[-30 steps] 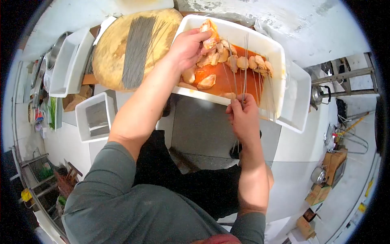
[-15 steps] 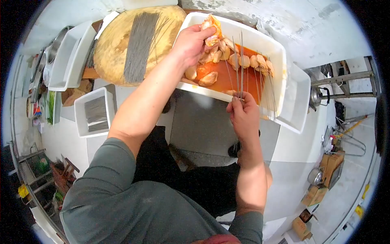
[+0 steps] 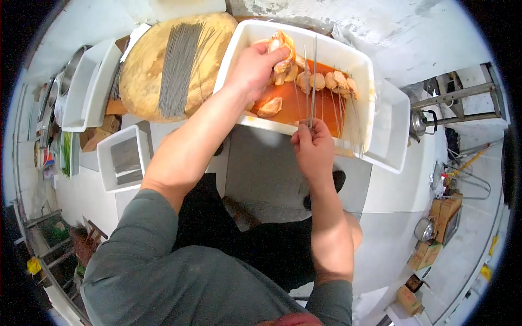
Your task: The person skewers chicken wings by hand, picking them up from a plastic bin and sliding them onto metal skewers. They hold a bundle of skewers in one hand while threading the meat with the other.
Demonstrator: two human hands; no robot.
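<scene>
My left hand (image 3: 251, 69) is closed on a raw, sauce-coated piece of chicken (image 3: 281, 48), raised over the left part of a white tub (image 3: 368, 76). Close by, to the right, my right hand (image 3: 315, 146) pinches the lower ends of thin metal skewers (image 3: 313, 92) at the tub's near edge. The skewers point up and away from me, their tips at about the chicken's height and apart from it. Threaded meat pieces (image 3: 339, 81) sit on skewers at the tub's right. Loose meat (image 3: 269, 107) lies in the orange-red marinade (image 3: 288, 117).
Left of the tub is a round wooden chopping block (image 3: 138, 70) bearing a bundle of metal skewers (image 3: 178, 70). A small white bin (image 3: 106, 163) stands below it, and a long white tray (image 3: 81, 103) is farther left. Another white tub (image 3: 399, 119) and a kettle (image 3: 418, 124) are on the right.
The whole view has shifted slightly. The chicken in my left hand now hangs lower and looks longer, a little nearer the skewers. My right hand keeps its pinch on the skewers.
</scene>
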